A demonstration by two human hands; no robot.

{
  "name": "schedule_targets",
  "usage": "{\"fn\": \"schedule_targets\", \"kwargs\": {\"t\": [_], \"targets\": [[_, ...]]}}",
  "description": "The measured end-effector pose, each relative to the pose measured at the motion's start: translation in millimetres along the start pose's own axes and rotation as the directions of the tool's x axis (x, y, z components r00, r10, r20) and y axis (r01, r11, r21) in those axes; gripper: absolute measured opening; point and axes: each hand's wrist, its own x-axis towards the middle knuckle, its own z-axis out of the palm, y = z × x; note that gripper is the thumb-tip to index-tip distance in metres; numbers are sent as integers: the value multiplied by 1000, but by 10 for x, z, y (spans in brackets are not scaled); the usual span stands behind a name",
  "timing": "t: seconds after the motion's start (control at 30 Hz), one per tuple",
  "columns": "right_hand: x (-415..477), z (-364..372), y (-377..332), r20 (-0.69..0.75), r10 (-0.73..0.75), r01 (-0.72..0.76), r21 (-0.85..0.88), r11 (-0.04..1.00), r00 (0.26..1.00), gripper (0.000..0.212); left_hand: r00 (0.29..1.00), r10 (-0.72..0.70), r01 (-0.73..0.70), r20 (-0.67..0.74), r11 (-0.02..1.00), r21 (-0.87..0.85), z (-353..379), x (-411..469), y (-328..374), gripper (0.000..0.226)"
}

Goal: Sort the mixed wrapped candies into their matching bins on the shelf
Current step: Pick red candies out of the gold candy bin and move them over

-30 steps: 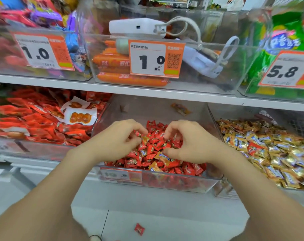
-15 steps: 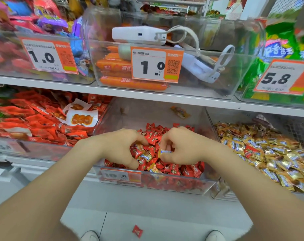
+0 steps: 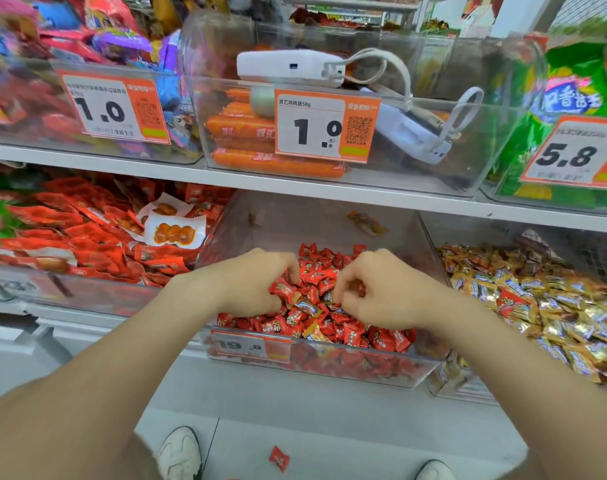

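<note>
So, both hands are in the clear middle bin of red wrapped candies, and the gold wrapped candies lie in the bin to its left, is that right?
Not quite: the head view shows the gold wrapped candies in the bin to its right, not its left. The left hand and right hand are indeed in the clear middle bin of red wrapped candies.
</note>
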Motion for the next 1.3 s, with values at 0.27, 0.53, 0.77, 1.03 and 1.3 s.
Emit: {"fn": "schedule_targets", "kwargs": {"t": [0.27, 0.53, 0.77, 1.03, 1.3], "targets": [[100, 190, 51, -25, 30, -33, -107, 994, 999, 13, 998, 35, -38, -59, 998, -47, -45, -84, -48, 27], [111, 185, 127, 1, 21, -21, -7, 1000, 1000, 11, 997, 6, -22, -82, 981, -191, -49, -58, -108, 22], [66, 2, 29, -121, 122, -109, 105, 988, 985, 31, 997, 4, -21, -71, 969, -248, -118, -101, -131, 18], [12, 19, -60, -159, 53, -18, 211, 977, 986, 32, 998, -18, 7, -58, 981, -192, -59, -68, -78, 18], [-37, -79, -64, -52, 187, -143, 454, 879, 981, 64, 981, 192, -192, 16, 981, 27, 113, 64, 7, 36]]}}
